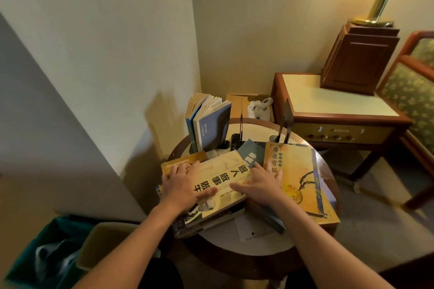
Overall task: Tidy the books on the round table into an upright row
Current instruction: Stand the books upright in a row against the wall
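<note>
Both hands, left hand (182, 184) and right hand (263, 184), lie with fingers spread flat, gripping nothing, on the yellow book (225, 183) topping the heap at the counter's (265, 245) middle; recommend gripping its edges, then standing it beside the upright blue books (209, 125) at the far-left edge.

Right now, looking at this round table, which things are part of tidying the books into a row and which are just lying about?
Part of the job:
- cream book with large black characters, under left hand and right hand
- yellow book lying flat
- blue books standing upright
- black metal bookends

Just lying about:
- white plastic bag
- loose white paper sheet
- green bin
</note>
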`<action>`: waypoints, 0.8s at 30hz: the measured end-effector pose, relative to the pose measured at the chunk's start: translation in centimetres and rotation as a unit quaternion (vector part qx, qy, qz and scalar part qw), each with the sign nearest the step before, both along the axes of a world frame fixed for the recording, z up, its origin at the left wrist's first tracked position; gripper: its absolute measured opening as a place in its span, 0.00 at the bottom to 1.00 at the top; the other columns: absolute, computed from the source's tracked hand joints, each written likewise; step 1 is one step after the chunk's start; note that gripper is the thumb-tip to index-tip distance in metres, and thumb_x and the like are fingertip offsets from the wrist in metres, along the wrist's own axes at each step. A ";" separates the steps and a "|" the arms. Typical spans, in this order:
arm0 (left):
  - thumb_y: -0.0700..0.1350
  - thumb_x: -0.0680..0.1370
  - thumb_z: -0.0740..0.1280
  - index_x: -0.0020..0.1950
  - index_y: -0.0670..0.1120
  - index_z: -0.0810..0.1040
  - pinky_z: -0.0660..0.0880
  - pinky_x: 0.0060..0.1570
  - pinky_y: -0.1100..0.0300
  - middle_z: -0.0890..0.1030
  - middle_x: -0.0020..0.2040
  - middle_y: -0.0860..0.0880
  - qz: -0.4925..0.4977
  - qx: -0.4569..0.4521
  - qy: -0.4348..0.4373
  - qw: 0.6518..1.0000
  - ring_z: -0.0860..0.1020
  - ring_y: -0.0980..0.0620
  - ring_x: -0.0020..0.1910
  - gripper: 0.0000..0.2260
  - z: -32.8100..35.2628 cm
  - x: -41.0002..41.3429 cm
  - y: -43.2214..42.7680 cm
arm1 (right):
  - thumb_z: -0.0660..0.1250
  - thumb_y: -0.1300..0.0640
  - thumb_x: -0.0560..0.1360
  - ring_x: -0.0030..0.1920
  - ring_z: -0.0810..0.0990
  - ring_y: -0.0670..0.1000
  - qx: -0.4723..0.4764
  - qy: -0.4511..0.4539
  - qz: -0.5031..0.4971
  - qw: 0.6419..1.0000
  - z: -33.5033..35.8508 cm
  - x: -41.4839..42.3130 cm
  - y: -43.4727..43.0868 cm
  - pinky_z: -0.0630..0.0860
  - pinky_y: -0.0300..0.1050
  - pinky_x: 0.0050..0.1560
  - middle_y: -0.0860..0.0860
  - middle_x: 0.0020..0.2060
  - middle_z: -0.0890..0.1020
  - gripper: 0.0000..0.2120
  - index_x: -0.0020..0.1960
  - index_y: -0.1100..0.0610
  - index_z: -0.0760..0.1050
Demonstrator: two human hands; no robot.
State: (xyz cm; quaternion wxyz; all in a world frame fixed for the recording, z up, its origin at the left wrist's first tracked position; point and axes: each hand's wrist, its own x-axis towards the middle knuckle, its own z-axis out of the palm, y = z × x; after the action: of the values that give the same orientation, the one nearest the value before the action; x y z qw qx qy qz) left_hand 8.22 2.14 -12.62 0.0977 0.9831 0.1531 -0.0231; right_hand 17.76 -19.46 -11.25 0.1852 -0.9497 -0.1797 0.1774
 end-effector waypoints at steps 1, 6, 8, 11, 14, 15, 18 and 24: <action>0.86 0.59 0.49 0.80 0.57 0.57 0.62 0.69 0.44 0.68 0.72 0.50 0.005 -0.011 0.003 1.000 0.65 0.47 0.70 0.55 0.2 0.1 0.0 | 0.67 0.29 0.71 0.81 0.41 0.59 0.004 -0.001 -0.007 1.000 0.0 -0.1 0.2 0.34 0.69 0.75 0.50 0.79 0.62 0.36 0.70 0.51 0.73; 0.78 0.63 0.67 0.70 0.63 0.61 0.62 0.66 0.45 0.72 0.68 0.52 0.015 -0.116 0.004 0.993 0.67 0.47 0.68 0.40 1.5 0.4 0.4 | 0.72 0.37 0.72 0.81 0.45 0.60 0.040 -0.009 -0.082 0.996 0.4 -0.6 1.1 0.33 0.66 0.75 0.52 0.74 0.69 0.26 0.60 0.54 0.73; 0.72 0.66 0.72 0.64 0.64 0.60 0.62 0.66 0.45 0.74 0.63 0.54 0.004 -0.154 0.000 0.988 0.69 0.49 0.66 0.34 1.9 0.6 0.8 | 0.71 0.40 0.74 0.81 0.46 0.60 0.050 -0.021 -0.098 0.994 0.8 -1.1 1.4 0.29 0.61 0.74 0.54 0.73 0.70 0.22 0.58 0.55 0.73; 0.68 0.66 0.74 0.56 0.69 0.58 0.64 0.68 0.40 0.76 0.64 0.55 -0.023 -0.210 0.011 0.977 0.73 0.50 0.65 0.29 2.9 0.8 1.1 | 0.70 0.46 0.77 0.75 0.63 0.54 0.132 -0.029 -0.110 0.985 1.7 -1.8 1.9 0.36 0.61 0.77 0.51 0.64 0.77 0.17 0.58 0.54 0.71; 0.70 0.63 0.70 0.52 0.70 0.66 0.72 0.62 0.37 0.79 0.60 0.58 -0.056 -0.268 0.001 0.962 0.79 0.50 0.59 0.22 4.2 0.8 1.2 | 0.71 0.53 0.78 0.56 0.81 0.50 0.264 0.050 -0.123 0.955 3.0 -2.3 2.1 0.82 0.55 0.56 0.48 0.52 0.82 0.13 0.57 0.52 0.68; 0.67 0.65 0.71 0.52 0.71 0.68 0.74 0.60 0.37 0.79 0.58 0.59 -0.065 -0.286 -0.010 0.956 0.80 0.51 0.58 0.20 4.8 0.7 1.3 | 0.71 0.55 0.78 0.50 0.84 0.50 0.282 0.056 -0.118 0.950 3.7 -2.4 2.2 0.85 0.50 0.46 0.49 0.52 0.82 0.14 0.58 0.52 0.68; 0.52 0.76 0.74 0.54 0.70 0.73 0.82 0.51 0.43 0.81 0.59 0.55 -0.069 -0.362 -0.056 0.928 0.83 0.52 0.53 0.15 6.7 0.2 1.8 | 0.70 0.57 0.79 0.45 0.84 0.48 0.304 0.037 -0.072 0.949 5.6 -2.5 2.0 0.85 0.49 0.42 0.46 0.51 0.82 0.17 0.64 0.46 0.69; 0.35 0.79 0.68 0.68 0.75 0.69 0.83 0.49 0.59 0.73 0.61 0.52 -0.124 -0.391 -0.140 0.901 0.77 0.50 0.59 0.34 10.4 -1.3 1.7 | 0.72 0.58 0.78 0.46 0.85 0.44 0.330 -0.046 0.032 0.942 10.2 -2.4 2.8 0.84 0.47 0.42 0.43 0.47 0.84 0.18 0.65 0.45 0.76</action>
State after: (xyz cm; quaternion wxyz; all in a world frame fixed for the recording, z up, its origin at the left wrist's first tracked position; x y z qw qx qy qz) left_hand 6.90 3.84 -2.24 0.4914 0.8697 -0.0065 0.0449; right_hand 15.36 -16.65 -1.04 0.4736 -0.8364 -0.2668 0.0703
